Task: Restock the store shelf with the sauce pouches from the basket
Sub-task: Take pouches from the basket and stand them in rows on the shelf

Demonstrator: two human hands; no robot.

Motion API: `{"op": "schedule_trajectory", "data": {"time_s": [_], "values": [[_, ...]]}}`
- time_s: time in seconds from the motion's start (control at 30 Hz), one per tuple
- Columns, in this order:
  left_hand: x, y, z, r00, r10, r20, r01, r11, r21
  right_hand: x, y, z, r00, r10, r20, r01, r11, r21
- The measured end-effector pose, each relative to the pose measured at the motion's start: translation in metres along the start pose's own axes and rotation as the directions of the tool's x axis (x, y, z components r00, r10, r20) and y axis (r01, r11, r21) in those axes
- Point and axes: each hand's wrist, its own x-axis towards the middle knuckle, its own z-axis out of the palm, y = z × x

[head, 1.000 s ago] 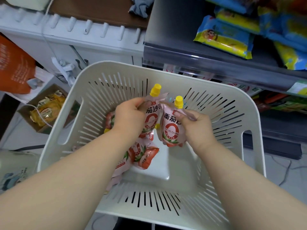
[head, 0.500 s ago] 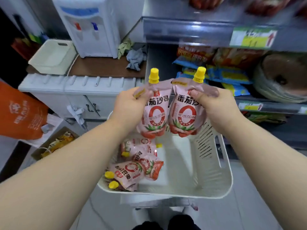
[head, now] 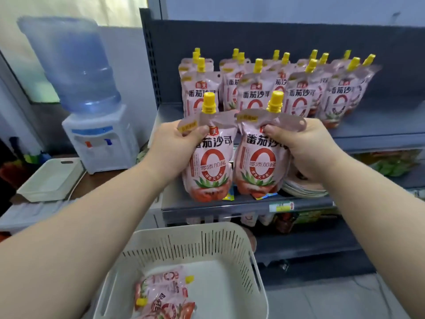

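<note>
Left hand (head: 171, 148), right hand (head: 308, 146) pinch glossy, crinkled, yellow-capped pouches (head: 211, 166).

Grey shelf (head: 379, 126) carries upright rows of sauce pouches (head: 253, 95).

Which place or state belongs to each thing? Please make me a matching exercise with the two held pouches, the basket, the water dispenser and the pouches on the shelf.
Things:
1 held pouches
2 basket
3 water dispenser
4 shelf pouches

Places or states:
a stand upright in rows on the grey shelf
b lowest in view, with loose pouches lying inside
c upright in the air, in front of the shelf
d left of the shelf, blue bottle on top

Pairs: 1-c, 2-b, 3-d, 4-a
</note>
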Motion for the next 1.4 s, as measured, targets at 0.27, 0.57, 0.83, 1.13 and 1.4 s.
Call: {"op": "schedule_trajectory", "data": {"time_s": [0.27, 0.57, 0.83, 1.13, 1.4], "values": [[-0.001, 0.06, 0.107, 0.984, 0.159, 0.074, -0.158, 0.987, -0.026, 0.002, -0.049, -0.111, 0.996, -0.088, 0.001, 0.087, 0.994, -0.066], [-0.004, 0.081, 0.247, 0.976, 0.144, 0.16, -0.134, 0.988, -0.074, -0.019, -0.069, -0.259, 0.991, -0.097, -0.096, 0.085, 0.989, -0.125], [-0.002, 0.087, 0.339, 0.97, 0.123, 0.21, -0.096, 0.986, -0.135, -0.046, -0.077, -0.359, 0.944, -0.12, -0.307, 0.077, 0.986, -0.147], [0.01, 0.088, 0.376, 0.96, 0.121, 0.254, -0.084, 0.985, -0.153, -0.036, -0.07, -0.397, 0.892, -0.111, -0.439, 0.066, 0.991, -0.119], [0.065, 0.094, 0.384, 0.937, 0.093, 0.336, -0.069, 0.994, -0.081, 0.024, -0.059, -0.399, 0.903, -0.11, -0.415, 0.06, 0.99, -0.131]]}}
